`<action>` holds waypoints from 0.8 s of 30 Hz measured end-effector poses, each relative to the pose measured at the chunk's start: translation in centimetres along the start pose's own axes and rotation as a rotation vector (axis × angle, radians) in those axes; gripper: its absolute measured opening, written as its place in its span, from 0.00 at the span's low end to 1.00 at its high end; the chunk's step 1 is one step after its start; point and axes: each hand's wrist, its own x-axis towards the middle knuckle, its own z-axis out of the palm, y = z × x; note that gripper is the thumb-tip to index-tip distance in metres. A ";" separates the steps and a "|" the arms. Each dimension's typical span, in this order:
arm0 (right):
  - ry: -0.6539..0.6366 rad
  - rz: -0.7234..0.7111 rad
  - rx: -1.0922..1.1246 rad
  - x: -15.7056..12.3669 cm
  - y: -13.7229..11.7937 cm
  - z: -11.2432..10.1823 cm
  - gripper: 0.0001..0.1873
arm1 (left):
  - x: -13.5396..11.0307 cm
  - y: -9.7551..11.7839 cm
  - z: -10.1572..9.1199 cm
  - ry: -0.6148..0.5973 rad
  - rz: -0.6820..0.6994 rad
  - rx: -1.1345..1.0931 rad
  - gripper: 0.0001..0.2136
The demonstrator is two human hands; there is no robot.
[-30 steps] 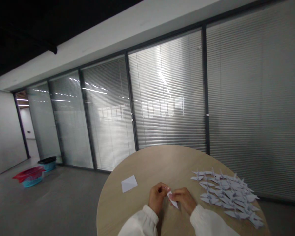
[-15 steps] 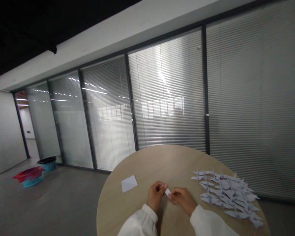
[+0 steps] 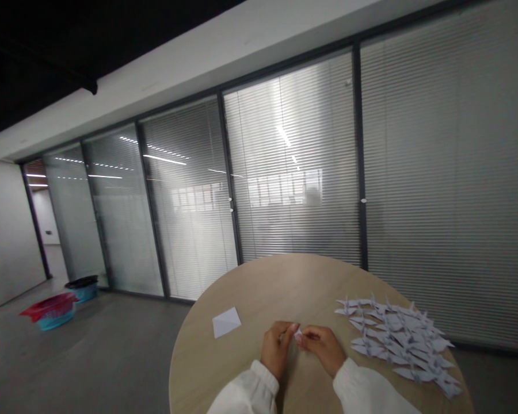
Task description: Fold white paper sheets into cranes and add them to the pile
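A small folded piece of white paper [image 3: 298, 332] is pinched between my two hands above the round table, mostly hidden by the fingers. My left hand [image 3: 278, 345] grips its left side between thumb and fingertips. From the other side, my right hand [image 3: 322, 344] holds it with thumb and forefinger. To the left on the tabletop lies a square sheet of white paper [image 3: 227, 322] with a crease across it. Many folded paper cranes [image 3: 399, 336] are spread in rows to the right of my right hand.
The round wooden table [image 3: 302, 282] stands close to a glass partition with blinds [image 3: 293, 218]. On the floor to the left are a blue basket with a red liner [image 3: 54, 313] and another with a black liner [image 3: 83, 289]. A white door [image 3: 8, 230] is farther left.
Both hands have shifted slightly on the small folded paper; less of it shows between the fingers now. The left fingers have closed in more. The sheet and the cranes stay in place.
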 end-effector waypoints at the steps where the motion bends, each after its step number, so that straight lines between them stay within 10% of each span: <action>1: 0.006 0.001 0.014 0.0 0.0 -0.1 0.18 | -0.1 0.0 0.1 -0.021 -0.011 -0.003 0.13; 24: 0.051 0.054 -0.142 0.4 0.8 0.1 0.21 | 0.2 -0.9 0.7 -0.103 -0.111 -0.235 0.20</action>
